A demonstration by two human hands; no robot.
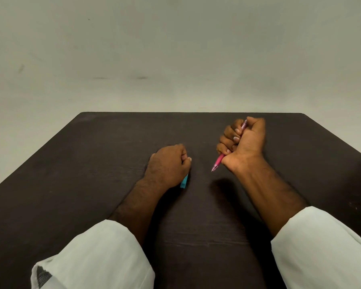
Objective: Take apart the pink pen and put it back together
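My right hand (243, 141) grips the pink pen (217, 162) in a fist above the dark table (92, 163). The pen's tip points down and toward me, and its top end pokes out beside the thumb. Most of the barrel is hidden inside the fist. My left hand (168, 163) rests on the table with its fingers curled over a blue pen-like piece (184, 181). Only the near end of that blue piece shows under the palm.
The dark wooden table's far edge (192, 112) meets a plain pale wall. White sleeves cover both forearms near the bottom of the view.
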